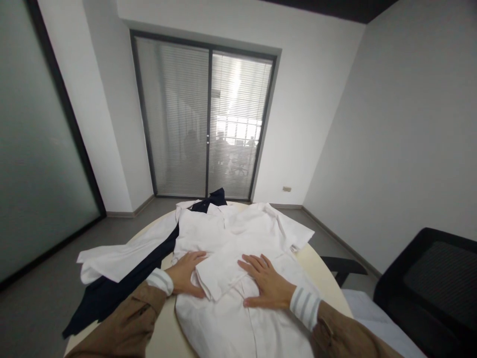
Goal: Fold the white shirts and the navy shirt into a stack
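A white shirt (227, 243) lies spread on a pale round table (331, 283), its collar at the far end. Across its front, between my hands, lies a sleeve end with a cuff (212, 278). My left hand (186, 273) rests on the shirt's left side, thumb and fingers apart beside the cuff. Flat on the cloth to the right of the cuff is my right hand (266, 283), its fingers spread. Another white sleeve (122, 256) stretches out to the left, over a dark navy garment (100, 298).
At the right stands a black mesh office chair (432, 283) with an armrest (343, 265) near the table edge. White cloth or paper (376, 318) lies beside it. Beyond the table are a glass door with blinds (175, 119) and a wall socket (286, 189).
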Tool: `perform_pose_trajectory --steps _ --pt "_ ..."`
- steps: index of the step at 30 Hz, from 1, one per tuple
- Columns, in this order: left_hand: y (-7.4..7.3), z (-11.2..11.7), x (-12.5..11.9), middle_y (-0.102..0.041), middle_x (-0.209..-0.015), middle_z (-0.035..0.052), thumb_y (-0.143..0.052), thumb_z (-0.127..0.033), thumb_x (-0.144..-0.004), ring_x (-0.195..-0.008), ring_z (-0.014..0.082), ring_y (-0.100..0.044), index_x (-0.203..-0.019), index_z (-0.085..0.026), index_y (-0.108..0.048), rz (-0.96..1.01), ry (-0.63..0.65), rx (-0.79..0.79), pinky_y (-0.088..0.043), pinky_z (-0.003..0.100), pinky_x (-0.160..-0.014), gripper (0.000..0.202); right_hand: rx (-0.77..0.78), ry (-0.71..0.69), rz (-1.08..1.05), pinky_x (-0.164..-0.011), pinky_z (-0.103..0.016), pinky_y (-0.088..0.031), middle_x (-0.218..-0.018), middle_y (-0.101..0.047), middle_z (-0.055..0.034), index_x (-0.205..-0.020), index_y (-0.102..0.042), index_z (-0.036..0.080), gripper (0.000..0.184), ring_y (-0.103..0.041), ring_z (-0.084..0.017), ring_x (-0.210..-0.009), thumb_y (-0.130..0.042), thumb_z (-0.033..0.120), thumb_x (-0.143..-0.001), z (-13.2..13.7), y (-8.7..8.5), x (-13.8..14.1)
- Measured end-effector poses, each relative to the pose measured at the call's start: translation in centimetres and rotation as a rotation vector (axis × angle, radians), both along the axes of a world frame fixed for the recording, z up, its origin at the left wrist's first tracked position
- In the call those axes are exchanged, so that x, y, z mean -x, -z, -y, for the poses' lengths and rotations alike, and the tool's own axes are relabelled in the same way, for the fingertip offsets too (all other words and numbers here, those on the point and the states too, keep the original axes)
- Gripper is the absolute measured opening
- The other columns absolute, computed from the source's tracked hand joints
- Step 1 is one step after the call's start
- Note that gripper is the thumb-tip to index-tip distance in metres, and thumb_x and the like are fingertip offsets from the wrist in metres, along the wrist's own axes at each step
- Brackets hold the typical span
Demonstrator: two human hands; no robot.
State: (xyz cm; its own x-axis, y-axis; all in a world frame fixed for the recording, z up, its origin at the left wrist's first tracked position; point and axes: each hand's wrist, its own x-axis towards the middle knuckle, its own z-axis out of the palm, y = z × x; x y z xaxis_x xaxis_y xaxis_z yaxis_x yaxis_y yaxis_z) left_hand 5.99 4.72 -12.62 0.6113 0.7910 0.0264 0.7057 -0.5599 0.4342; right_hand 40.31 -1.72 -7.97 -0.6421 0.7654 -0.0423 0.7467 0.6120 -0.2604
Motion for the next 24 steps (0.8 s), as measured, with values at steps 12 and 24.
perform_pose_trajectory --steps 12,24 --pt "-1.1 0.2 2.2 -0.027 -0.159 0.0118 -0.080 -0.056 -0.058 -0.147 0.0312 -0.023 -0.147 -0.022 -0.041 -0.077 -0.015 0.146 -0.017 0.046 -0.119 0.102 -0.112 -0.154 -0.106 -0.114 -0.057 -0.014 -0.148 -0.042 -0.0148 -0.137 -0.050 0.024 0.086 -0.035 -0.035 -0.136 -0.068 0.072 -0.067 2.0 -2.1 1.5" --pt "-5.8 -2.3 0.0 -0.067 -0.127 0.0054 -0.059 -0.045 -0.080 -0.113 0.0233 -0.063 -0.118 -0.022 -0.067 -0.016 -0.120 0.196 -0.043 0.032 -0.103 0.045 0.152 -0.737 -0.153 -0.082 -0.022 -0.047 -0.102 -0.073 -0.0043 -0.101 -0.063 0.018 0.015 -0.065 -0.015 -0.095 -0.055 0.029 -0.096 8.3 3.8 13.6"
